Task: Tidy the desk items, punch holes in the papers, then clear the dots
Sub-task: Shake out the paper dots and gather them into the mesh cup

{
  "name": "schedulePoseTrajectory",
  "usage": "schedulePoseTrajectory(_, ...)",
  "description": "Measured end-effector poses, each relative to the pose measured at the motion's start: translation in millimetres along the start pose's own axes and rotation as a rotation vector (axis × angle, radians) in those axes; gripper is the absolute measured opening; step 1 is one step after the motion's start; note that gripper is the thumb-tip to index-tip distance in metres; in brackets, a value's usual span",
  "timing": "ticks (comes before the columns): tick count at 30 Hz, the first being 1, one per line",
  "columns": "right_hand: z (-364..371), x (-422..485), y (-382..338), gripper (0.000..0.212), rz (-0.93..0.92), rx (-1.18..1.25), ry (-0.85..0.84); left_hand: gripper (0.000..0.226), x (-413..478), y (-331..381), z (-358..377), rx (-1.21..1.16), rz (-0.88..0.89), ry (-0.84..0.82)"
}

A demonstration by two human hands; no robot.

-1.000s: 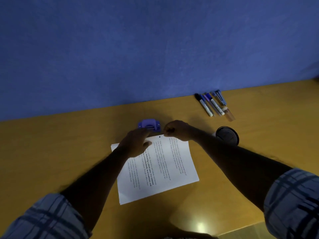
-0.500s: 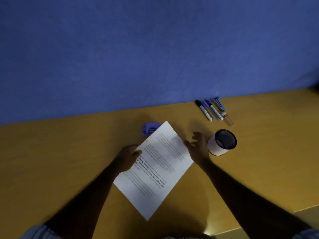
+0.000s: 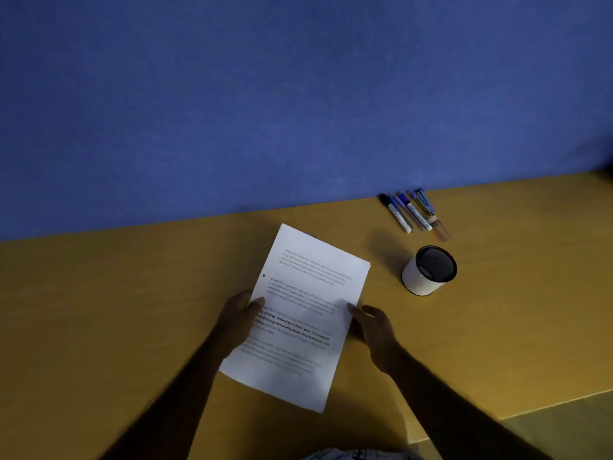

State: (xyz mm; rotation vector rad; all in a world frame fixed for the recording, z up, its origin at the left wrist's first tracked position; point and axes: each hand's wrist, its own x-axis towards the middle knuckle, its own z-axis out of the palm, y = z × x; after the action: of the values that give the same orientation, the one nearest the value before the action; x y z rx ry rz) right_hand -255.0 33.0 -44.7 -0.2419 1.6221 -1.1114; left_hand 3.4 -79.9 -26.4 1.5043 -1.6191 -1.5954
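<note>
The left hand (image 3: 238, 322) grips the left edge of the papers (image 3: 300, 313), thumb lying on top of the printed page and the other fingers hidden beneath it. The right hand (image 3: 373, 328) is partly open at the right edge of the same papers, its thumb tip touching the edge and its fingers curled loosely below; whether they actually pinch the sheet cannot be told. The papers sit tilted between the two hands, the far corner pointing toward the blue wall (image 3: 265, 111), the near corner toward the person. One dark punched hole (image 3: 264, 275) shows near the left edge, above the left thumb. A sliver of purple peeks out at the far edge of the papers; what it belongs to is unclear. On the yellow surface (image 3: 116, 310), to the right and well apart, stands a white cup with a dark mesh interior (image 3: 428, 272). Beyond it, against the wall, lies a row of markers (image 3: 411, 212), side by side.
</note>
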Motion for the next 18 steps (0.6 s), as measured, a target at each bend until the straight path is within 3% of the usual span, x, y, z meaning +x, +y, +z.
schedulePoseTrajectory(4, 7, -11, -13, 0.042, -0.017, 0.125, -0.342, 0.019, -7, 4, 5, -0.083, 0.004, 0.041)
schedulePoseTrajectory(6, 11, -14, -21, 0.036, -0.128, 0.135, -0.401, 0.018, -12, 10, 9, -0.111, 0.05, 0.086)
schedulePoseTrajectory(12, 15, -29, -72, 0.033, -0.502, -0.049, -0.216, 0.028, -26, 41, 19, -0.2, 0.241, 0.182)
schedulePoseTrajectory(18, 9, -45, -97, 0.042, -0.682, -0.123, -0.228, 0.047, -31, 61, 24, -0.289, 0.387, 0.184)
